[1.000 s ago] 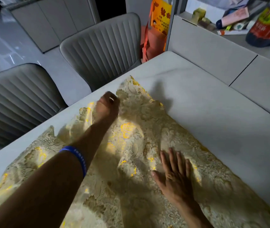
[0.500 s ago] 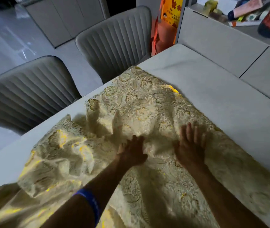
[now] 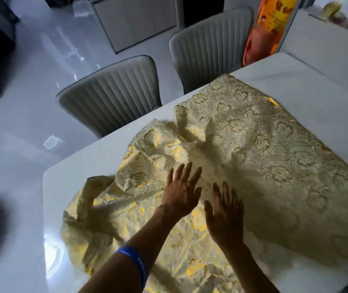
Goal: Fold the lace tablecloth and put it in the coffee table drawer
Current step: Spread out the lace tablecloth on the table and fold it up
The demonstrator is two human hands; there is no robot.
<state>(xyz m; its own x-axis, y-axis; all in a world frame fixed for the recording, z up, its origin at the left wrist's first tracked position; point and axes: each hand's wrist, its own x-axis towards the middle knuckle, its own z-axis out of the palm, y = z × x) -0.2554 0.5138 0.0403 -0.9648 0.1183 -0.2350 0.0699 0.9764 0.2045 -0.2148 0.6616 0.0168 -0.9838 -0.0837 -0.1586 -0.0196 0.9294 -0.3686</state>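
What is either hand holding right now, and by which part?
Nothing is held. The left hand and right hand are both open, fingers spread flat over the lace tablecloth, gripping no edge or corner.

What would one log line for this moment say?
stage: smoothing | left hand: open, over tablecloth | right hand: open | tablecloth: rumpled on table

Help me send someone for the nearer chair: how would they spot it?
Start at the white table with the lace tablecloth. Two grey ribbed chairs stand along its left edge. The nearer chair sits lower in view, farthest from the orange bag.
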